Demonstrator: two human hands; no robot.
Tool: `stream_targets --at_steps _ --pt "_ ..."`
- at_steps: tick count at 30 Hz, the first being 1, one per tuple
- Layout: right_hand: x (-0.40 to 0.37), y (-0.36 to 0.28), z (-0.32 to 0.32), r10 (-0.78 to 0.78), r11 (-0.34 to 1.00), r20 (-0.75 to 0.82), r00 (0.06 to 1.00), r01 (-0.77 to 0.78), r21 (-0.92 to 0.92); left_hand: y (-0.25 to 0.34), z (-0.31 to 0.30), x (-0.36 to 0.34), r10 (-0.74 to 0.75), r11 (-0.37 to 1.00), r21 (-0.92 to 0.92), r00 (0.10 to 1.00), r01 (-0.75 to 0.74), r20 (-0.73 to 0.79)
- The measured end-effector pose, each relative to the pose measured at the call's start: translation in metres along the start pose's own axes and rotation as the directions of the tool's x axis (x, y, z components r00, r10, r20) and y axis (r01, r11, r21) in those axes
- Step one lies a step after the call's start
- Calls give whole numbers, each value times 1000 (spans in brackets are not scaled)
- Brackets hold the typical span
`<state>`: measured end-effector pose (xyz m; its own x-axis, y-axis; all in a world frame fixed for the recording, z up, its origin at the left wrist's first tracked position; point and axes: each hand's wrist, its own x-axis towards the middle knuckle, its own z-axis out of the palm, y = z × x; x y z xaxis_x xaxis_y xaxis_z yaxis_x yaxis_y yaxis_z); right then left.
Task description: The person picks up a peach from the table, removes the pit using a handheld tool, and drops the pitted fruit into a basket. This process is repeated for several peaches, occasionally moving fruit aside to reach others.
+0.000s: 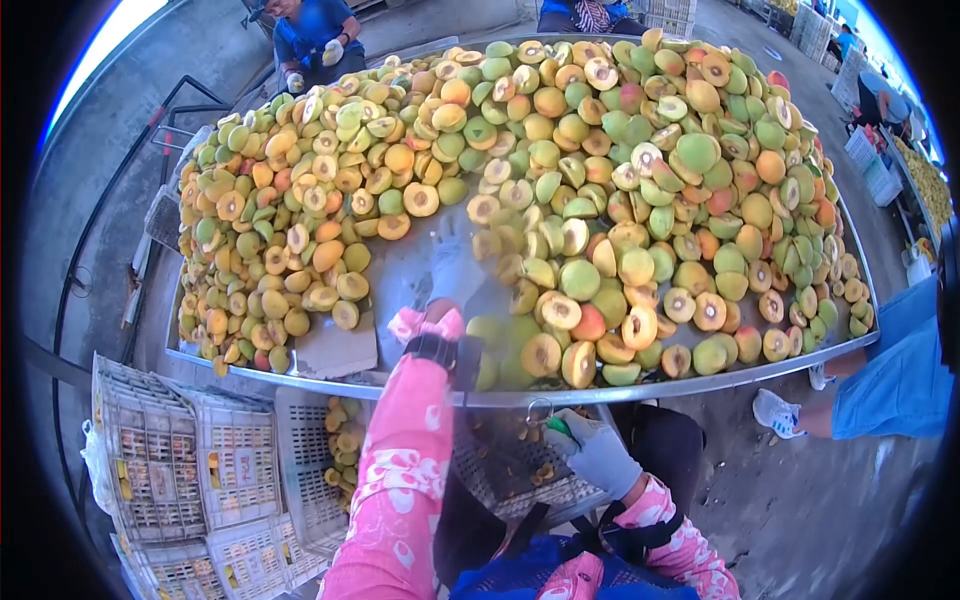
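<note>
Halved and whole yellow-green fruits (580, 280) are heaped across a large metal table (640, 388). My left hand (455, 268), in a pale glove, reaches over the bare metal strip between two parts of the heap, its fingers stretched out and somewhat blurred. Below the table's front edge, my right hand (598, 455), also gloved, is closed round a green handle (560, 427). A metal ring (540, 408) shows beside that handle, at the table's edge. A flat piece of cardboard (338, 345) lies on the table to the left of my left arm.
Stacked plastic crates (240, 460) stand at the lower left, and an open crate (305, 450) holds cut fruit. Two people sit beyond the table. At the right edge a person's leg and shoe (778, 413) are close to the table. A black rail (90, 225) runs along the left.
</note>
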<state>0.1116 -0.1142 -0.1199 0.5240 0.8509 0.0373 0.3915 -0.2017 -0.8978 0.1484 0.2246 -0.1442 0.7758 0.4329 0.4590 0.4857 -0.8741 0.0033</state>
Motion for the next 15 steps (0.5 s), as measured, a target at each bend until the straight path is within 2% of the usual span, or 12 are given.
stream_targets --at_steps 1,2,3,4,5,7,8,10,11,13,14,15 --pt "8 -2 -6 -126 988 -28 992 123 -92 0 12 3 -5 1000 -3 1000 5 -1" --pt "17 -1 -10 -126 988 -23 992 123 -93 0 23 4 -142 947 -277 985 163 97" --pt "26 -2 -12 -25 999 5 1000 25 -44 -2 28 3 -242 797 -507 943 328 230" --pt "34 -2 -13 78 997 39 996 -78 4 -4 28 -2 -245 799 -500 940 334 236" --pt "46 -1 -15 -22 999 -6 1000 22 -35 -6 27 -9 -299 677 -620 918 397 262" --pt "75 -13 -19 -48 999 -38 998 47 -12 -4 10 -22 -366 353 -820 873 450 321" --pt "88 -21 -18 -75 997 -73 994 76 3 -1 -4 -30 -370 357 -817 872 452 321" --pt "105 -36 -15 -114 991 -69 991 109 -78 16 -50 -45 -413 -211 -873 769 441 488" --pt "108 -42 -11 -152 976 -62 986 140 -165 25 -72 -54 -423 -212 -873 764 440 488" --pt "106 -52 0 -173 969 -46 984 162 -184 46 -111 -68 -366 428 -878 929 213 47" --pt "105 -55 3 -193 962 -39 980 181 -205 52 -122 -74 -373 427 -880 927 210 40" --pt "99 -57 4 -333 926 -39 942 319 -202 57 -132 -80 -379 460 -868 925 190 1"
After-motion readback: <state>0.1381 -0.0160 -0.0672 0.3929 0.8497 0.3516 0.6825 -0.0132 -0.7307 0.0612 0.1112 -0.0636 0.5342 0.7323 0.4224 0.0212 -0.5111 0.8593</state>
